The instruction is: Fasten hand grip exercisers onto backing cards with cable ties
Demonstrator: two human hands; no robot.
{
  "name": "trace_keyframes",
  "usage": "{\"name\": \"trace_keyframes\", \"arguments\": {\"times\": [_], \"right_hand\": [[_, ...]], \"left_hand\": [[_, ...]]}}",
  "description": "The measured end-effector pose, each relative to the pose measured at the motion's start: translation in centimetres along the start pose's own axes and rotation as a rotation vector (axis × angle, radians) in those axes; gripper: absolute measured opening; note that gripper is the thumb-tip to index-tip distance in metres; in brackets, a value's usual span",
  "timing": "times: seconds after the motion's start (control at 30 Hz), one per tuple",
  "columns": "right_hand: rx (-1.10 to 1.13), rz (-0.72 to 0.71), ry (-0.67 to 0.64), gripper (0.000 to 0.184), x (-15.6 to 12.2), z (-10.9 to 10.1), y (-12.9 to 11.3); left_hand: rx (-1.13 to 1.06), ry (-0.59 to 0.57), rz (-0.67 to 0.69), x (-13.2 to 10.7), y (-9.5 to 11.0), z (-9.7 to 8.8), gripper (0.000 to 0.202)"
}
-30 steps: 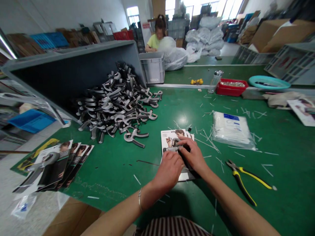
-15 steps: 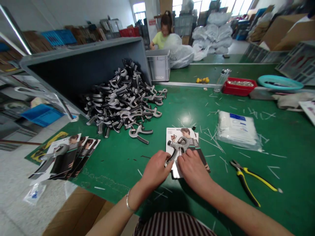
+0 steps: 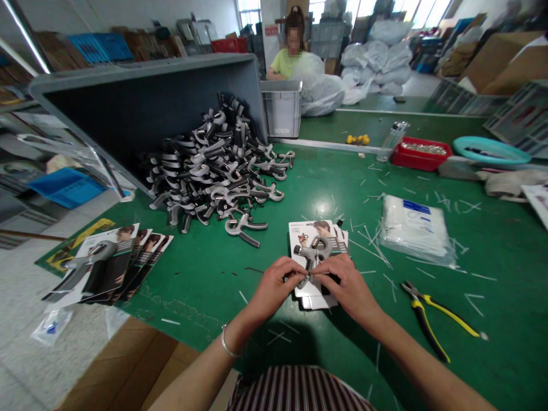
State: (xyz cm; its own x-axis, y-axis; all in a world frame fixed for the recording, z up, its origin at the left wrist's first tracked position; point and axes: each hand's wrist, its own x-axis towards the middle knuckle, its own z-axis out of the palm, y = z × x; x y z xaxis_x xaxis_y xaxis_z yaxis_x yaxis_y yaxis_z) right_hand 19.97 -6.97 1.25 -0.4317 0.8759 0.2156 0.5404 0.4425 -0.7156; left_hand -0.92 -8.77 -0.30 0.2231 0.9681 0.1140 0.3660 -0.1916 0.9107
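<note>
A grey and black hand grip strengthener with a coil spring lies on a small stack of printed backing cards in front of me. My left hand is closed in a pinch over its lower handle. From the other side my right hand is pinched as well, and the fingertips of both hands nearly meet. Whatever lies between the fingertips is too small to make out. A loose hand grip strengthener rests up and left of the cards, beside a big heap of the same kind.
The heap spills from a tipped grey crate. More cards with a grip strengthener lie at the left edge. To the right are yellow-black pliers, a bag of white strips, scattered strips and a red tray. A person is opposite.
My right hand has drawn back from the middle of the grip strengthener, its fingertips now meeting the left hand's. The left fingers have changed from holding the handle to a fingertip pinch.
</note>
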Motion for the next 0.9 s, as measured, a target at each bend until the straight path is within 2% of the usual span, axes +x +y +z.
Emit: {"name": "trace_keyframes", "arguments": {"times": [0.13,0.2,0.43,0.57,0.73,0.9], "right_hand": [[-0.017,0.076,0.098,0.008,0.0,0.5,-0.1],[-0.028,0.074,0.107,0.006,0.0,0.5,0.0],[-0.382,-0.085,-0.042,0.010,-0.5,-0.9,-0.2],[-0.527,-0.130,-0.061,0.016,-0.2,-0.8,-0.8],[-0.626,-0.188,-0.078,0.018,0.6,-0.3,-1.1],[-0.582,-0.183,-0.096,0.020,0.7,-0.5,-1.1]], "left_hand": [[0.010,-0.013,-0.036,-0.1,-0.2,-0.1,0.010],[0.009,-0.022,-0.036,-0.2,-0.3,-0.2,0.011],[-0.085,0.037,-0.043,-0.1,-0.6,0.8,0.011],[-0.126,0.041,-0.087,0.0,-0.8,1.3,0.012],[-0.174,0.040,-0.124,-0.1,-1.1,1.4,0.015],[-0.191,0.034,-0.133,-0.1,-0.9,1.3,0.016]]}}
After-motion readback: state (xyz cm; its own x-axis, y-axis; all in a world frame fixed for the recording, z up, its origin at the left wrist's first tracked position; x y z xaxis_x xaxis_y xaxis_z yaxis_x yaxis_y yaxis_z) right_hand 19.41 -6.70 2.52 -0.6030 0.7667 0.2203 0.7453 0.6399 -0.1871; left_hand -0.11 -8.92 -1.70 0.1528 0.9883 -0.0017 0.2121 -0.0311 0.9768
